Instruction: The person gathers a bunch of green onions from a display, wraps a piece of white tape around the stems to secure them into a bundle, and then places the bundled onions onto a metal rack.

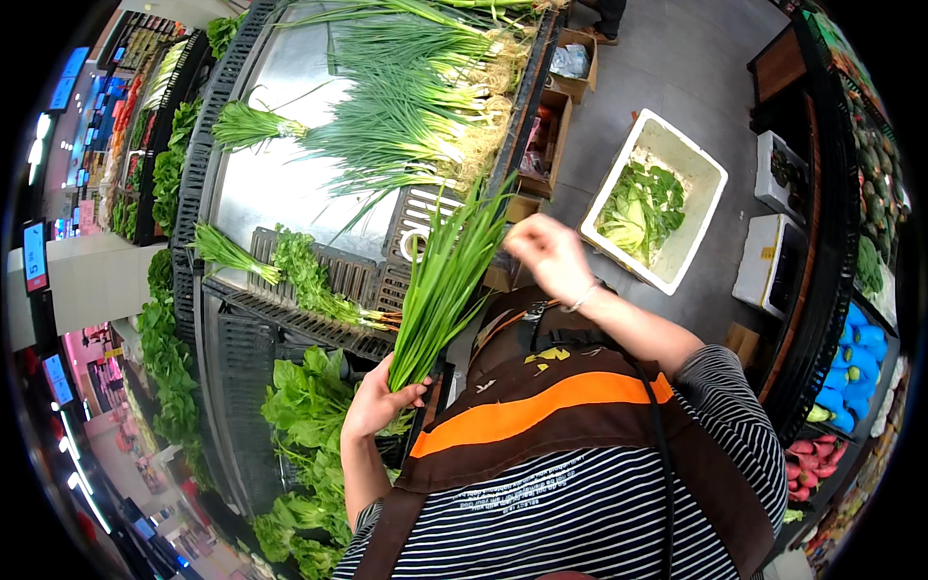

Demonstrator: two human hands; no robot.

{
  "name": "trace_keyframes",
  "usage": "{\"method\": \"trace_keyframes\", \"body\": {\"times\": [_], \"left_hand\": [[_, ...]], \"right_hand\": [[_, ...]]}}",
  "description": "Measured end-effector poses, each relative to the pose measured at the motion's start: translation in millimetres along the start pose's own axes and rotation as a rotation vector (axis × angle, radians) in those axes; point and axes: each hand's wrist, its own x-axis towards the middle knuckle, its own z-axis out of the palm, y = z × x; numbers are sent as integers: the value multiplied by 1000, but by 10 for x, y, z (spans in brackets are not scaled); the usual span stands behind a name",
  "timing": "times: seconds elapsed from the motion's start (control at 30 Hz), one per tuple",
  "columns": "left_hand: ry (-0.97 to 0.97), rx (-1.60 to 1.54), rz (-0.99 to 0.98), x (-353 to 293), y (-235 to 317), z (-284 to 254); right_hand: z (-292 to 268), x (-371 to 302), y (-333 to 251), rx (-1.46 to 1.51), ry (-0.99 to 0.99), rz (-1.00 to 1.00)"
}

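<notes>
My left hand [371,402] is wrapped round the lower end of a long bunch of green Chinese chives [437,290], whose leaves fan out up and away from me. To the right of the leaf tips, my right hand [553,259] hovers with its fingers curled together. Whatever those fingers pinch, if anything, is too small to make out. Beyond the bunch, several scallions [406,116] lie on the metal display shelf with their roots toward the aisle. A small bundle of coriander [314,275] rests on the black grating close to the chives.
A white foam box [701,208] with leafy scraps stands on the floor to the right. Cardboard boxes [546,145] line the shelf's foot. Leafy greens [314,406] fill the near left rack. Two tied green bundles [253,126] lie on the shelf. Another produce stand [807,261] borders the aisle.
</notes>
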Motion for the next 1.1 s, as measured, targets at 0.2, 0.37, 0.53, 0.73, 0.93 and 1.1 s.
{"method": "trace_keyframes", "body": {"times": [0.2,0.37,0.53,0.73,0.93,1.1], "left_hand": [[249,741,256,-241,235,-169],[598,1562,450,-382,562,-209],[644,1924,560,-463,747,-467],[650,2037,725,-470,865,-587],[628,2007,871,-467,856,-629],[618,2036,977,-454,896,-622]], "right_hand": [[-1226,61,880,-268,412,283],[-1713,72,696,-1100,545,605],[-1588,350,773,-985,487,178],[-804,724,144,-527,359,-189],[-307,869,-369,-257,176,-265],[146,883,-623,-101,-118,-330]]}}
